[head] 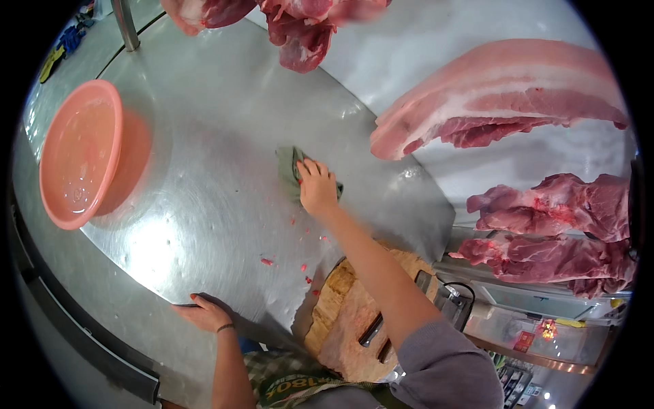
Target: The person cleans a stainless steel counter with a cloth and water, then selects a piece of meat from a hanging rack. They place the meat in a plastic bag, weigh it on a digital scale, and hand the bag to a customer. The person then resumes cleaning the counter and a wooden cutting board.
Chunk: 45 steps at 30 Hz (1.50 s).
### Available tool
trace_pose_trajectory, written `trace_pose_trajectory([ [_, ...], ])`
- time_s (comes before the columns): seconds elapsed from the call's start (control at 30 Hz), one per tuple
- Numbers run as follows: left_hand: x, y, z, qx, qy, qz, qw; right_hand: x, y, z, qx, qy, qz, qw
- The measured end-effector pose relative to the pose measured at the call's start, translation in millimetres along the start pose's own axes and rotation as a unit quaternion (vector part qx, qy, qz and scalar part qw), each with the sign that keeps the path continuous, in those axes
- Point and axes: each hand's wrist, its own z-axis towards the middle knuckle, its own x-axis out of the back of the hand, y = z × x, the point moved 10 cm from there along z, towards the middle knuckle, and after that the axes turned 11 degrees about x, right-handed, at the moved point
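Observation:
My right hand [318, 188] presses a folded green cloth [289, 171] onto the stainless steel table [214, 214], its arm reaching over a round wooden chopping block [342, 317]. At the table's near edge rests my left hand [206, 313], a dark band at its wrist and no object seen in it. Small red meat scraps [266, 262] lie on the steel between the cloth and the block. Tools with dark handles [371, 331] lie on the block, partly hidden by my right arm.
A pink plastic basin [82, 153] holding water stands at the left. Pork belly [500, 102] and other raw meat cuts [557, 204] hang at the right, with more meat [306, 41] at the top. A metal post [125, 25] rises at the upper left, near gloves [51, 64].

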Motion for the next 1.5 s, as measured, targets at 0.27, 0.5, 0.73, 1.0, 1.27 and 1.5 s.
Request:
trace_pose_trajectory([
  [0.27,-2.9,-1.4,-1.3,-0.029,0.011,0.012,0.999,-4.3,31.3,24.9,-0.061,-0.047,0.009,0.997],
  [0.5,1.4,-4.0,3.1,-0.016,0.026,0.016,0.999,-15.6,33.1,27.9,-0.040,-0.043,-0.037,0.998],
  [0.73,1.3,9.2,-2.3,0.008,-0.009,-0.008,1.000,-29.6,-37.0,165.9,-0.064,-0.009,0.004,0.998],
  [1.0,-7.2,-5.1,1.6,0.001,0.012,0.021,1.000,-15.7,-30.7,164.0,0.007,0.004,0.075,0.997],
  [1.27,3.2,-0.9,0.2,0.007,0.010,-0.008,1.000,-15.4,-85.3,135.7,0.123,0.049,0.055,0.990],
  [1.5,2.3,9.2,-1.4,-0.001,-0.006,-0.027,1.000,-13.9,-49.2,165.7,-0.007,-0.035,0.040,0.999],
])
